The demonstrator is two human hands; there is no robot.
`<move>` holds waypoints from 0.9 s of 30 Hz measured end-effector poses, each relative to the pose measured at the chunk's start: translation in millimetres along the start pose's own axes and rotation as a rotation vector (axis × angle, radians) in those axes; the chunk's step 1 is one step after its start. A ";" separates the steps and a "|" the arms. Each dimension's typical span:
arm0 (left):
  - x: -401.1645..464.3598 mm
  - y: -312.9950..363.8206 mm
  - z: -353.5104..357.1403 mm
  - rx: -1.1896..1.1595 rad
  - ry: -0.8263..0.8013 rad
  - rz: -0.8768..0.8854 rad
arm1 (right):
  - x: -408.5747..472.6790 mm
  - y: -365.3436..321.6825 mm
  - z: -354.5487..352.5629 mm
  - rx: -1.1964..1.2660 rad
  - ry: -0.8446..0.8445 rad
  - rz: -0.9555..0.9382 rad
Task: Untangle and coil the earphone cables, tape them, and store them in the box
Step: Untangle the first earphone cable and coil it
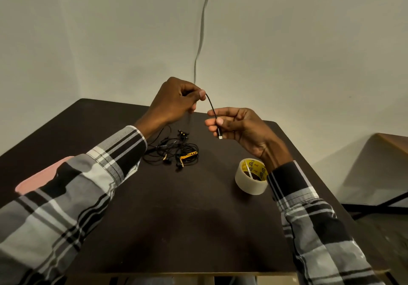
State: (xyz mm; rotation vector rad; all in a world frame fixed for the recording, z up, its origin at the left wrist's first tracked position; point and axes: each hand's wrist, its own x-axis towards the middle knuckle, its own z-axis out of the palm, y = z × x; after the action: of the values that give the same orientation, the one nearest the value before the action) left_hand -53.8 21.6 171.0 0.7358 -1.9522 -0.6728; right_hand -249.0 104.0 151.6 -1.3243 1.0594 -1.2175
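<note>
A thin black earphone cable (211, 104) stretches between both raised hands above the dark table (176, 218). My left hand (176, 101) pinches its upper part between thumb and forefinger. Lower and to the right, my right hand (236, 125) grips the plug end, whose white tip (220, 137) sticks out below the fingers. The cable runs down from the left hand to a tangled heap of black earphones (174, 151) with yellow parts lying on the table. A roll of clear tape (251, 176) stands beside my right wrist.
A pink flat object (42, 177) lies at the table's left edge, partly under my left sleeve. A white cord (202, 30) hangs down the wall behind the table. Another table (393, 141) stands at the right.
</note>
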 end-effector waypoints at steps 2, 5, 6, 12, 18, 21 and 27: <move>-0.5 -2.2 -1.4 -0.002 0.000 -0.017 | -0.9 -0.7 -2.2 -0.013 0.007 -0.001; -1.3 -9.3 -8.6 -0.046 0.034 -0.050 | -6.3 -1.9 -9.9 -0.063 -0.004 0.037; -1.7 -11.4 -12.5 -0.052 0.045 -0.055 | -8.2 -1.8 -13.0 -0.109 -0.008 0.062; -9.1 -1.1 -8.5 -0.034 -0.185 -0.035 | -7.4 -14.6 -3.8 -0.368 0.065 0.057; -7.3 9.1 -7.8 -0.001 -0.165 -0.015 | 1.3 -30.7 17.3 -0.444 0.196 -0.130; -8.5 1.5 -29.7 0.034 -0.100 -0.034 | -3.1 -33.3 3.9 -0.435 0.226 -0.087; -10.0 -14.2 -81.0 0.073 0.080 -0.057 | -16.4 -26.6 -23.5 -0.306 0.330 -0.014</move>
State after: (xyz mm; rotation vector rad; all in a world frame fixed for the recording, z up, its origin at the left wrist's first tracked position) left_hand 25.3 6.4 190.5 0.8528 -1.8971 -0.5997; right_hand -274.8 120.6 175.9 -1.3888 1.5219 -1.3541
